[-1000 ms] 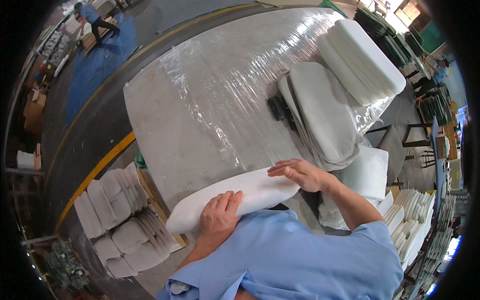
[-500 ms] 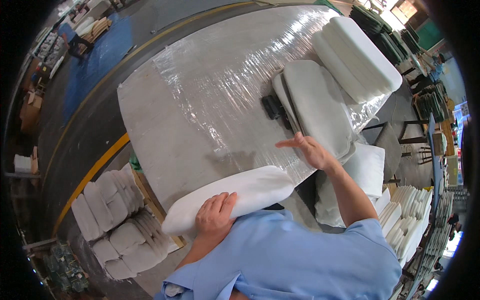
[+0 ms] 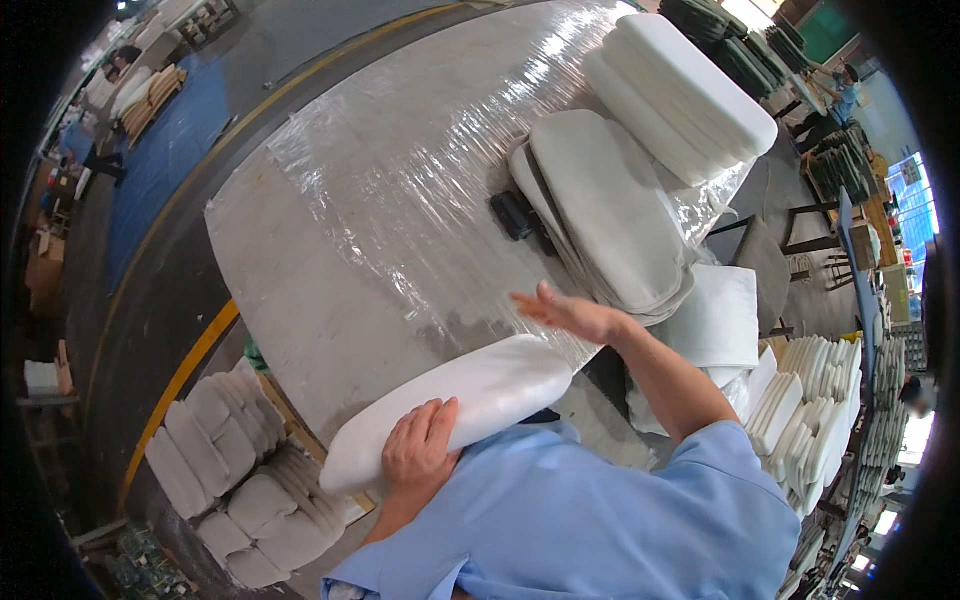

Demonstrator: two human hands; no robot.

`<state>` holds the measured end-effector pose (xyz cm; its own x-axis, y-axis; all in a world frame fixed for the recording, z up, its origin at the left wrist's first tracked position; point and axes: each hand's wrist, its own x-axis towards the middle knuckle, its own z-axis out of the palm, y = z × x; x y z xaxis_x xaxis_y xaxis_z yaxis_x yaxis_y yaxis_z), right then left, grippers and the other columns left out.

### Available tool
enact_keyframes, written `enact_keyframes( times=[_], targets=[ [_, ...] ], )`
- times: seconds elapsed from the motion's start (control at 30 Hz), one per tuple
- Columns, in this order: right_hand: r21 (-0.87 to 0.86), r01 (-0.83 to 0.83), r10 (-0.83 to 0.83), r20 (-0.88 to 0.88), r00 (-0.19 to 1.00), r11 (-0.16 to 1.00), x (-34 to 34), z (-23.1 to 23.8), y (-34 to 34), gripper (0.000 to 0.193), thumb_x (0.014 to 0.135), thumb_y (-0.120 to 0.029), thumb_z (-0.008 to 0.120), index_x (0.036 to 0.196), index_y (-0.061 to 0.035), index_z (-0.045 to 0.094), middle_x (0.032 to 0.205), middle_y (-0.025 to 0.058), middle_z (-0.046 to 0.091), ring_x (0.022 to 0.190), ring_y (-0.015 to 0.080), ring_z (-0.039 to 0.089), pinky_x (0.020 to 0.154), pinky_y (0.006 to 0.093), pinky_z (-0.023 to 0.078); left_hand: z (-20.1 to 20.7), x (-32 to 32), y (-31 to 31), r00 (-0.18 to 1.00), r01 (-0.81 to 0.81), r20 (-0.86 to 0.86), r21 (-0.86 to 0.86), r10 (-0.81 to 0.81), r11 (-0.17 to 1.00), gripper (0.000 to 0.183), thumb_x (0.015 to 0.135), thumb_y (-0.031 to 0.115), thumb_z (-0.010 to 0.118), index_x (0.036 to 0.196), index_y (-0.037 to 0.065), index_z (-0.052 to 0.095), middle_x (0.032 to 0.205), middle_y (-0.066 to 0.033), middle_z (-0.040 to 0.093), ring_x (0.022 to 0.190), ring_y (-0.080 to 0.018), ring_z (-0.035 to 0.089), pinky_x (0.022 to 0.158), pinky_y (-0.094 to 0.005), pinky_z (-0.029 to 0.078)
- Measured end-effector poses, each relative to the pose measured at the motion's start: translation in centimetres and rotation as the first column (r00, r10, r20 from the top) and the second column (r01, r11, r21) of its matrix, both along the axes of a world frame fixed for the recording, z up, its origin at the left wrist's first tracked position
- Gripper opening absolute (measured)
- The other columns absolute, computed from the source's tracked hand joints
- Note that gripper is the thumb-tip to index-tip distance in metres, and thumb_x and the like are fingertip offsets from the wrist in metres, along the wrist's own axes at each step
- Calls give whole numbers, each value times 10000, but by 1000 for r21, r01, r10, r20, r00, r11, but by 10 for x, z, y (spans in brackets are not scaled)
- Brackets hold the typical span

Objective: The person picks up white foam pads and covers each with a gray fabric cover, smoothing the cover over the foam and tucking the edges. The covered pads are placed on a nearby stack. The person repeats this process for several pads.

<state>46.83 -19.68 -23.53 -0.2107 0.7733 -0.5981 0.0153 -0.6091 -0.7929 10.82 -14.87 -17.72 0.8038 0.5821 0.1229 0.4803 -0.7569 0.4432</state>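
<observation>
Against the near edge of the film-covered table point(image 3: 335, 290), a plump white cushion point(image 3: 490, 385) lies in front of my body. My left hand point(image 3: 420, 450) rests flat on its near side, fingers extended and lying together. Above the cushion's right end, my right hand point(image 3: 572, 314) is raised with its fingers stretched out and nothing in them. Just beyond that hand, to the right, is a stack of off-white cushion pads point(image 3: 610, 200) with rounded corners. A small black object point(image 3: 512, 216) sits beside that stack.
A taller stack of white pads point(image 3: 690, 90) stands at the table's far right. Piled pads point(image 3: 225, 440) lie at lower left, and more stacked pads point(image 3: 810, 410) at right. A folded white bundle point(image 3: 715, 315) is near my right arm. A person point(image 3: 835, 105) is far right.
My right hand has swung left across the cushion's right end, away from the pad stack. My left hand stays on the cushion. The whole view has shifted slightly.
</observation>
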Motion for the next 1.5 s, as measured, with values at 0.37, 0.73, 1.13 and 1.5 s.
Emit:
enact_keyframes(
  times=[0.37, 0.73, 1.13, 1.5],
  targets=[
    [-1, 123, -122, -89, 988, 992, -12, -24, 6, 1003, 1002, -821, 113, 1693, -100, 203, 1744, 212, 181, 1631, 335, 122, 1324, 475, 130, -6, 0, -1, 1000, 6, -12, 60, -5, 998, 515, 796, 167, 784, 1300, 113, 692, 1209, -109, 706, 1064, -302, 704, 909, -407, 582],
    [10, 82, -82, -38, 996, 997, -30, -18, 8, 982, 997, -824, 100, 1696, -146, 224, 1705, 243, 280, 1594, 365, 262, 1304, 492, 208, -1, 1, 4, 998, 43, -57, 37, -41, 998, 504, 824, 169, 753, 1319, 103, 686, 1206, -119, 708, 1062, -314, 711, 927, -417, 589],
    [-54, 136, -145, -239, 960, 989, -18, -16, 20, 922, 1033, -781, 114, 1710, -157, 165, 1762, 162, 168, 1634, 329, 125, 1311, 452, 140, -3, 5, -1, 1000, 5, -20, 97, -3, 995, 438, 823, 135, 723, 1259, 99, 715, 1168, -112, 726, 1036, -305, 719, 895, -406, 594],
    [-37, -158, 162, 146, 976, 987, -30, -27, 18, 961, 1041, -771, 164, 1691, -63, 187, 1756, 179, 176, 1636, 326, 103, 1324, 446, 93, -11, -13, -7, 996, -41, -78, -97, 34, 994, 529, 882, 305, 707, 1377, 125, 657, 1355, -128, 668, 1227, -342, 654, 1071, -459, 531]
  ],
)
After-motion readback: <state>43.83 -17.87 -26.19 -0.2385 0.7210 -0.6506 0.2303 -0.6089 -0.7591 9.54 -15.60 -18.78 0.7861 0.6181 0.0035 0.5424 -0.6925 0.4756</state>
